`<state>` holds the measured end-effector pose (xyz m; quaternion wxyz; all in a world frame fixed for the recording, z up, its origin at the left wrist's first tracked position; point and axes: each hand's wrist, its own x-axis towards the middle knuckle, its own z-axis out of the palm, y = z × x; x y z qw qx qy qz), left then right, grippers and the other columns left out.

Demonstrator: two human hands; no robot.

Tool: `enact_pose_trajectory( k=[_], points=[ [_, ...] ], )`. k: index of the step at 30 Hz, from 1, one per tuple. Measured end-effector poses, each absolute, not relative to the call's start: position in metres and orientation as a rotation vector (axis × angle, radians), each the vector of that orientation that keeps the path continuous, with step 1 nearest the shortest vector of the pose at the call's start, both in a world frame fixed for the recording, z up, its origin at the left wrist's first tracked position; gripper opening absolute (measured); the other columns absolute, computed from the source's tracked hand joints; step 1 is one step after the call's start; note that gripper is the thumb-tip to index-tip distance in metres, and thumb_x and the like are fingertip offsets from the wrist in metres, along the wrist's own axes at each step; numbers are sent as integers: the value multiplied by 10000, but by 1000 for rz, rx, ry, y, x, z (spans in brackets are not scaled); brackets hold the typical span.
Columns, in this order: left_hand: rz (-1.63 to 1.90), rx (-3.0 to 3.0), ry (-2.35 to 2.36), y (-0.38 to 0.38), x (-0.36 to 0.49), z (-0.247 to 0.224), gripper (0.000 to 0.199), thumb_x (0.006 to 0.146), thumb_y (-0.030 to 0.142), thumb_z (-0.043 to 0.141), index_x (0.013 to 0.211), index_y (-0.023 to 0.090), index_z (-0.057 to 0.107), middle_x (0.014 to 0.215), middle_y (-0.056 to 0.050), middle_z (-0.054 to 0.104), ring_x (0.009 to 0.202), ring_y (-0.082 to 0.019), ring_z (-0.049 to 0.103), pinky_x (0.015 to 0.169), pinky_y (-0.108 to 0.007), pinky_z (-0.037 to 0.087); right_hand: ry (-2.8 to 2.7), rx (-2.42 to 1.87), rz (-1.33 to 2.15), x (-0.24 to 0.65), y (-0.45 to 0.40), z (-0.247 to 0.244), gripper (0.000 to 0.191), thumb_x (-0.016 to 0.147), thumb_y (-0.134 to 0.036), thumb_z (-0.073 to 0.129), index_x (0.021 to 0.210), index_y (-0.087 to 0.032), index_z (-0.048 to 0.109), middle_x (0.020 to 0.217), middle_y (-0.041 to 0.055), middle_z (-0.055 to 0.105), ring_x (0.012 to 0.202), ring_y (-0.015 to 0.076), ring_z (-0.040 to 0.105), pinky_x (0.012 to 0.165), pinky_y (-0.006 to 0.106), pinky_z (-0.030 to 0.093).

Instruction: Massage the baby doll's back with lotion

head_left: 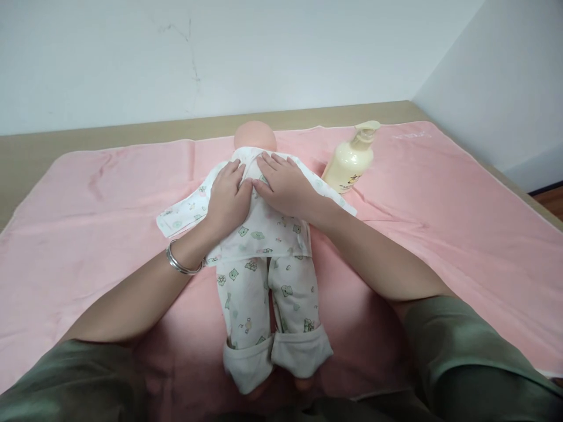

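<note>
A baby doll [255,136] lies on a pink cloth, its head toward the wall, dressed in a white printed top [264,234] and matching trousers [292,293] with turned-up cuffs. My left hand [229,198] rests flat on the left side of the doll's upper body, fingers extended. On the right side of it lies my right hand [284,183], fingers spread over the fabric. Both thumbs nearly meet at the middle. Neither hand grips anything. The doll's face cannot be seen.
A pale yellow pump bottle [349,164] stands right of the doll, close to its sleeve. The pink cloth [109,234] covers most of a wooden surface [202,126]. White walls [285,58] border the back and right.
</note>
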<state>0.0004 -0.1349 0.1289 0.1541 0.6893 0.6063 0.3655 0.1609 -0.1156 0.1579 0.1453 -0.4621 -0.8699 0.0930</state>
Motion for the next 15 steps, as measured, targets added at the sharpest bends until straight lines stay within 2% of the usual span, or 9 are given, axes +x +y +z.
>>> enact_pose_trajectory(
  k=[3, 6, 10, 15],
  points=[
    [978, 1878, 1827, -126, -4, 128, 533, 960, 361, 439, 1426, 143, 575, 1600, -137, 459, 1542, -300, 360, 1327, -501, 212, -2472, -1400, 164, 151, -139, 158, 571, 1056, -294, 328, 1548, -9, 383, 1640, 198, 368, 1542, 350, 328, 1277, 551, 250],
    [962, 1821, 1839, -120, -7, 129, 532, 968, 384, 440, 1430, 154, 570, 1582, -138, 485, 1526, -291, 395, 1322, -489, 232, -2482, -1392, 86, 145, -153, 158, 558, 1050, -252, 330, 1534, 18, 398, 1629, 225, 374, 1542, 361, 325, 1278, 529, 262],
    [953, 1880, 1860, -126, -3, 131, 546, 973, 384, 412, 1435, 134, 560, 1578, -159, 484, 1521, -313, 398, 1318, -514, 232, -2485, -1347, 230, 151, -133, 159, 544, 1055, -271, 314, 1531, -31, 422, 1639, 171, 384, 1549, 314, 327, 1292, 509, 250],
    [884, 2050, 1843, -156, 15, 134, 616, 946, 349, 447, 1501, 83, 473, 1634, -179, 392, 1576, -324, 282, 1334, -513, 174, -2432, -1398, 385, 160, -100, 158, 586, 1046, -285, 313, 1562, -9, 352, 1658, 169, 341, 1563, 308, 298, 1302, 530, 205]
  ],
)
